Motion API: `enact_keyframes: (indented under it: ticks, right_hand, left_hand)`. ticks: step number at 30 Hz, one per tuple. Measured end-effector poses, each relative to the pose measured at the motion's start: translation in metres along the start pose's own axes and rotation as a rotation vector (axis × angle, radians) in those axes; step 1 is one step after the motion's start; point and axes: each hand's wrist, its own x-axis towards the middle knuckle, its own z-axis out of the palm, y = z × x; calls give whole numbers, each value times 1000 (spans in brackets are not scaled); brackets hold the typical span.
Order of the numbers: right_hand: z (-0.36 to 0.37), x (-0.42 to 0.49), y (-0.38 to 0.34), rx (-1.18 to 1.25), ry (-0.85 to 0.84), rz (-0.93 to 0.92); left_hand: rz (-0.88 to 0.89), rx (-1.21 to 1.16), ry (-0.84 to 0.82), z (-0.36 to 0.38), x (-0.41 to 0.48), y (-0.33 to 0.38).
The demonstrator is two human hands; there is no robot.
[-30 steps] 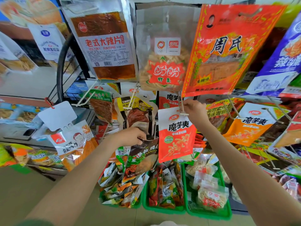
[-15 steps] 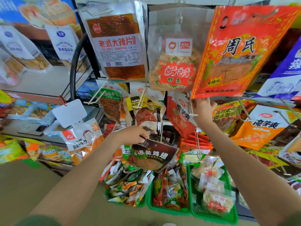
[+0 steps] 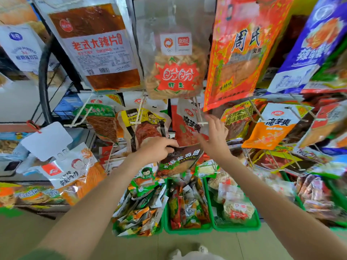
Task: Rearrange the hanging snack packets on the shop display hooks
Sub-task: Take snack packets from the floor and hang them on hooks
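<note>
Hooks are loaded in front of me. On the top row the brown-and-white strip packet [image 3: 93,47], clear shrimp-stick bag [image 3: 174,72], orange-red packet [image 3: 238,53] and blue packet [image 3: 309,38] hang side by side. One row down, a white hook [image 3: 80,115] carries the green-topped packet [image 3: 101,122]. The next hook [image 3: 139,111] has the yellow-and-dark packet [image 3: 144,124], and the middle hook [image 3: 199,117] has the red-and-white packet [image 3: 185,126] (what hangs behind it I can't make out). Further right, a wire hook [image 3: 298,116] holds the orange packet [image 3: 270,128]. Down on the tan floor [image 3: 139,246], the left tray [image 3: 158,228], middle tray [image 3: 187,231] and right tray [image 3: 236,228], all green, sit side by side. Each is heaped with small packets, and the left one is overflowing.
</note>
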Motion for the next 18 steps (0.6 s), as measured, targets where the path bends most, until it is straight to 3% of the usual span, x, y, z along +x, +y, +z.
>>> enact_keyframes:
  ticks: [5, 13, 18]
  right_hand:
    - [5, -38, 13, -164, -66, -43]
    - [7, -91, 44, -57, -314, 122]
    - [27, -107, 53, 4, -522, 179]
  left_hand:
    - [108, -116, -23, 18, 15, 31]
    - [129, -165, -246, 75, 23, 30]
    - [56, -163, -220, 101, 13, 13]
